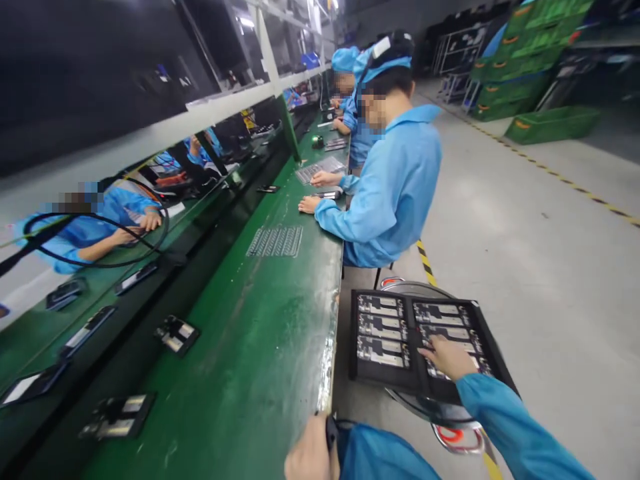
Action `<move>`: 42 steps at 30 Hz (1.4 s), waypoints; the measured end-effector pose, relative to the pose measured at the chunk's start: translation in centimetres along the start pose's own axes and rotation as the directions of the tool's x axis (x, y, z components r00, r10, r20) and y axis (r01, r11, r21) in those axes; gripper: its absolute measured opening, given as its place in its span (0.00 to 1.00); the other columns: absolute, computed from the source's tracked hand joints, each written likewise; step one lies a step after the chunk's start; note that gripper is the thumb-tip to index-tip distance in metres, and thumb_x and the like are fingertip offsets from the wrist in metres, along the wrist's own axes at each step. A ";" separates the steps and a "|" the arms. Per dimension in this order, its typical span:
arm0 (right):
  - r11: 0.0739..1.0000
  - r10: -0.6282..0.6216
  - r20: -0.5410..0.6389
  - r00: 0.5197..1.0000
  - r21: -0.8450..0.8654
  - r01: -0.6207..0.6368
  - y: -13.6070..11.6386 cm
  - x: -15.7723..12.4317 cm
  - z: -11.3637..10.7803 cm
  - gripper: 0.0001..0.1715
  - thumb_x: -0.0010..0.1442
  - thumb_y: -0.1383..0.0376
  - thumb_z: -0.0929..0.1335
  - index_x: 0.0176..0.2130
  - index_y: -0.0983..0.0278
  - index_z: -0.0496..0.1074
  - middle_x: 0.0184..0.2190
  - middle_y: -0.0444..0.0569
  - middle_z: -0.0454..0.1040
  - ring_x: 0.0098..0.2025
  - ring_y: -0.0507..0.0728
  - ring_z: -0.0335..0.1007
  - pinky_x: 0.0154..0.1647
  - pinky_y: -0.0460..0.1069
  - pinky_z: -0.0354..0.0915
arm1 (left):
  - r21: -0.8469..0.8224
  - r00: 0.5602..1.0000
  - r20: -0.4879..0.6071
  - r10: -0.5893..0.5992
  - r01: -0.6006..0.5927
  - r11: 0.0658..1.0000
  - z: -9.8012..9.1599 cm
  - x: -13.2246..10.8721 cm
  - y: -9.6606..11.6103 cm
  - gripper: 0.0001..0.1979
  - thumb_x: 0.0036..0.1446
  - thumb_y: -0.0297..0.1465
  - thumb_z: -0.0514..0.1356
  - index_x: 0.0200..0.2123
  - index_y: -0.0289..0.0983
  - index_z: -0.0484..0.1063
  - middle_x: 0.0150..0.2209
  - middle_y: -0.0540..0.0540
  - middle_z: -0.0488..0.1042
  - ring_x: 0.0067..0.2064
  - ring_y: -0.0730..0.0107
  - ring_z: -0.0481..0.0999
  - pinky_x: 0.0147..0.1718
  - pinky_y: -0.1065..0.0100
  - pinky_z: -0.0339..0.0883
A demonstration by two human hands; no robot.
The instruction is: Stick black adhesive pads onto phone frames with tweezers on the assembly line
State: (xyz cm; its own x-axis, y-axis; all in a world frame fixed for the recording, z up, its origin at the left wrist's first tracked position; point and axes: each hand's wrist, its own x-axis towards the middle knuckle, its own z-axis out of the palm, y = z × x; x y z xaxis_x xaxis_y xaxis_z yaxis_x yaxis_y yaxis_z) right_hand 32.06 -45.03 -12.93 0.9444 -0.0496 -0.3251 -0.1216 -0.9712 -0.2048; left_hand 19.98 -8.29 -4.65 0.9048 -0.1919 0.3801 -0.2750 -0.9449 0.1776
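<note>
The right hand point(447, 357) lies flat, fingers stretched out and loose, on a circuit board point(453, 333) in a black tray point(354, 347). The tray is rectangular, with two columns of pale grey boards, and it rests on a round shiny metal stool point(425, 290) just beside the bench. The left hand point(310, 457), with a dark wrist strap, is at the edge of the smooth green bench point(260, 347); I cannot tell its grip. Further along sits a co-worker point(395, 193) in a blue coat.
</note>
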 end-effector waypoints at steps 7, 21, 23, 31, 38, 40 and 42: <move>0.983 -0.184 0.082 0.980 -0.007 0.185 -6.0 2.7 2.3 0.24 0.59 0.60 0.72 0.53 0.63 0.67 0.58 0.60 0.65 0.44 0.64 0.78 0.44 0.54 0.67 | 0.000 0.997 0.030 0.076 -0.076 0.997 -1.2 0.8 0.2 0.10 0.65 0.23 0.50 0.45 0.39 0.68 0.28 0.50 0.73 0.25 0.69 0.77 0.26 0.71 0.66; 0.980 -0.142 0.187 0.972 -0.114 0.165 -8.1 3.7 3.6 0.29 0.63 0.57 0.71 0.57 0.66 0.62 0.56 0.63 0.65 0.49 0.66 0.76 0.45 0.54 0.67 | -0.519 0.483 0.815 -0.320 0.854 -0.032 4.8 -1.0 8.9 0.31 0.52 0.60 0.59 0.35 0.35 0.73 0.26 0.47 0.74 0.18 0.76 0.61 0.17 0.71 0.53; 0.976 -0.147 0.201 0.969 -0.131 0.175 -7.8 3.6 3.6 0.29 0.63 0.56 0.71 0.57 0.66 0.62 0.57 0.62 0.65 0.50 0.66 0.76 0.46 0.54 0.67 | -0.486 0.398 0.847 -0.353 0.849 -0.210 7.5 0.6 9.7 0.27 0.59 0.54 0.59 0.42 0.34 0.72 0.32 0.47 0.75 0.18 0.80 0.60 0.17 0.73 0.52; 0.982 -0.102 0.242 0.965 -0.131 0.137 -7.5 3.8 3.4 0.29 0.60 0.56 0.72 0.54 0.67 0.64 0.53 0.63 0.70 0.51 0.66 0.74 0.47 0.54 0.66 | -0.195 -0.043 0.944 -0.327 0.725 -0.660 15.8 8.4 13.5 0.12 0.68 0.38 0.59 0.44 0.33 0.71 0.33 0.50 0.72 0.26 0.77 0.69 0.23 0.74 0.67; 0.971 -0.239 0.397 0.886 0.126 0.205 -4.9 6.6 0.1 0.15 0.56 0.57 0.73 0.32 0.64 0.68 0.27 0.43 0.71 0.33 0.55 0.71 0.37 0.47 0.65 | -0.178 -0.084 0.932 -0.354 0.742 -0.646 15.7 9.3 13.9 0.12 0.67 0.37 0.59 0.44 0.33 0.71 0.34 0.49 0.73 0.28 0.76 0.71 0.25 0.73 0.69; 0.956 -0.282 0.414 0.865 0.195 0.219 -3.8 6.9 -1.2 0.20 0.55 0.51 0.72 0.32 0.64 0.68 0.24 0.41 0.68 0.27 0.52 0.67 0.31 0.46 0.65 | -0.227 -0.017 0.927 -0.374 0.769 -0.597 14.9 9.2 14.3 0.11 0.67 0.36 0.60 0.41 0.33 0.72 0.31 0.51 0.72 0.25 0.78 0.69 0.23 0.74 0.67; 0.949 -0.298 0.406 0.864 0.222 0.223 -2.9 7.1 -2.1 0.25 0.55 0.45 0.71 0.33 0.64 0.70 0.22 0.40 0.67 0.23 0.52 0.64 0.26 0.47 0.63 | -0.312 0.091 0.912 -0.400 0.787 -0.532 13.5 9.1 14.9 0.10 0.66 0.35 0.61 0.38 0.33 0.72 0.27 0.54 0.70 0.22 0.79 0.67 0.22 0.74 0.65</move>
State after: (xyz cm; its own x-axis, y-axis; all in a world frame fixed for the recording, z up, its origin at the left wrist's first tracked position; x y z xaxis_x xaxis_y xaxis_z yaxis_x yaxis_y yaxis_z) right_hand 39.78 -43.10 -12.67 0.7284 0.3407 -0.5944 0.0273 -0.8813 -0.4718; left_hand 28.53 -27.71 -10.80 0.4885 0.1187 -0.8645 0.7572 0.4347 0.4875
